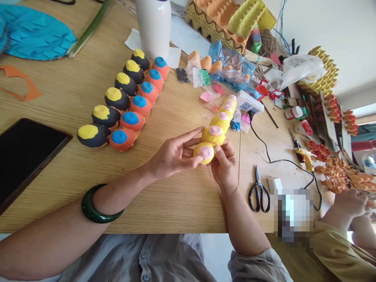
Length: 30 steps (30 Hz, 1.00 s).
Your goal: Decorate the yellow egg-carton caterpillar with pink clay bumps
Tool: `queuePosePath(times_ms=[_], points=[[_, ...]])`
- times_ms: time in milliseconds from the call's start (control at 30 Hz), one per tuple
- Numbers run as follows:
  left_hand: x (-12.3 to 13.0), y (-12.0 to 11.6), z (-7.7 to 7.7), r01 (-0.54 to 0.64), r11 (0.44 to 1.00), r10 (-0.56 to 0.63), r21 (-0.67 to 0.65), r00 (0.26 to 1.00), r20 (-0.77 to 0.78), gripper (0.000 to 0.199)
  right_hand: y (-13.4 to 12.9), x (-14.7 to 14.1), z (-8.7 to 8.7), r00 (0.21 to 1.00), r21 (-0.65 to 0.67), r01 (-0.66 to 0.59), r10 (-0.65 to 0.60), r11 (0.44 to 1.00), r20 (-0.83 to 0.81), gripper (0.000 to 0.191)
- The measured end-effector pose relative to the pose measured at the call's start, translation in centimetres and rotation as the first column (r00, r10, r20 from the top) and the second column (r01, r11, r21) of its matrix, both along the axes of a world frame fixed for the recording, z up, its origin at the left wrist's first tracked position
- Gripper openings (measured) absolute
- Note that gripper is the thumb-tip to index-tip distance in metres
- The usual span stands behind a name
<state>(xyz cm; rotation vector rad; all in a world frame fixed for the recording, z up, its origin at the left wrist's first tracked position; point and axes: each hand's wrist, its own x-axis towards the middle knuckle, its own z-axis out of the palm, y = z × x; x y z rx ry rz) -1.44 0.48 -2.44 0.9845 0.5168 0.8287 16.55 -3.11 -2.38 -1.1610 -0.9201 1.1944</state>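
Observation:
Between both hands I hold a strip of egg-carton cups [216, 134] covered in yellow clay, with a pink clay patch on each bump. My left hand [176, 154] grips the near end from the left, its thumb by the nearest pink patch [206, 152]. From the right, my right hand [225, 162] holds the strip with its thumb against the side. The far end points away toward the power strip. On the table to the left lie a black strip with yellow patches [117, 98] and, alongside it, an orange strip with blue patches [140, 105].
Black-handled scissors [258, 194] lie right of my right hand. A power strip [249, 102] with a black cable stands beyond. Clay packets [201, 77], egg cartons [217, 17] and a white vase [154, 29] are farther back. A tablet [26, 152] lies left; another person's hands [352, 203] are right.

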Motion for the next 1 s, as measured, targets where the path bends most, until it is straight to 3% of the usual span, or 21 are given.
queuePosePath(times_ms=[400,700,867,1000], points=[[0.38,-0.21,0.39,-0.002,0.998,0.003,-0.06,1.0,0.013,0.103,0.22,-0.22,-0.1,0.996,0.037,0.002,0.001,0.999,-0.087,0.03],[-0.19,0.43,0.66,0.076,0.997,-0.076,0.003,0.995,0.062,0.093,0.2,0.03,0.05,0.995,0.036,0.032,-0.028,0.999,-0.099,0.028],[0.03,0.17,0.78,0.04,0.989,-0.033,-0.145,0.998,0.046,0.098,0.3,0.1,-0.08,0.996,0.044,0.017,-0.013,0.999,-0.084,0.03],[0.24,0.18,0.61,0.039,0.977,-0.03,-0.211,0.998,0.046,0.087,0.23,0.19,-0.12,0.999,0.032,-0.008,0.009,0.999,-0.053,0.031]])
